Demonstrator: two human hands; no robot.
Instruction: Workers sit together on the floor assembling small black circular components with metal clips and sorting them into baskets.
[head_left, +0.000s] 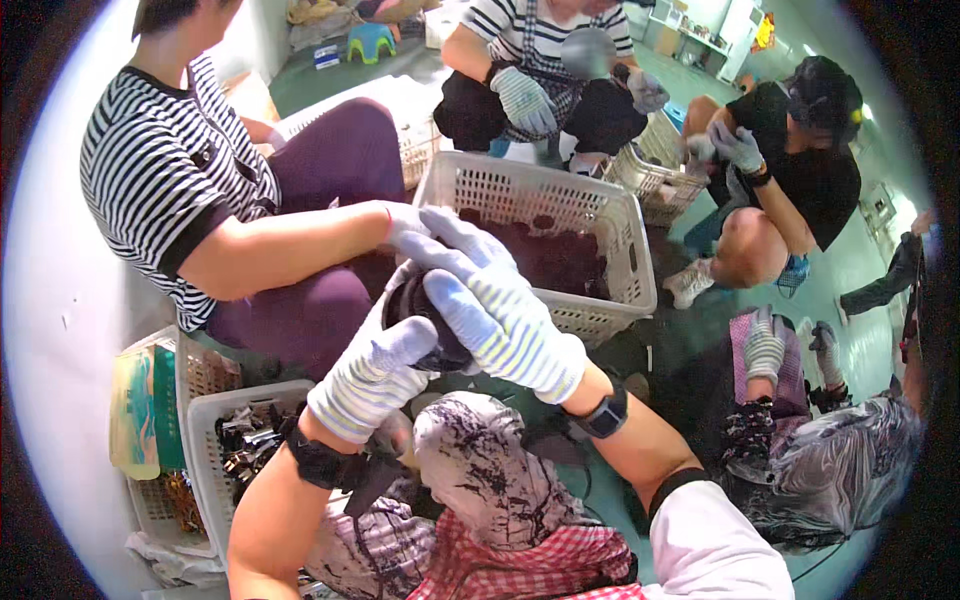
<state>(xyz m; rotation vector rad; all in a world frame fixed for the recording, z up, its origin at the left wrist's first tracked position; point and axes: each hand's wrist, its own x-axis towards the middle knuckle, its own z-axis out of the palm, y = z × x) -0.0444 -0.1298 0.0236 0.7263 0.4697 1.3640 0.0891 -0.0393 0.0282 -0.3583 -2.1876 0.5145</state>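
Two gloved hands meet over a dark round object [425, 325] held at chest height above the person's lap: the left hand [375, 375] cups it from below with fingers curled round its side, a closed grip on the object, while the right hand [495, 310] lies across its top, fingers stretched out flat rather than pinching. Both wear white knitted gloves and a black band at each wrist. Just beyond the hands stands one large white plastic basket [590, 215] with dark pieces heaped inside. A second white basket [205, 440] of dark and shiny parts sits at the lower left on the floor, beside a third holding a green-and-yellow packet [140, 410]. Four other people sit around: one in a striped top [160, 160] at left, one striped opposite, one in black at right, and one at lower right with two gloved hands raised
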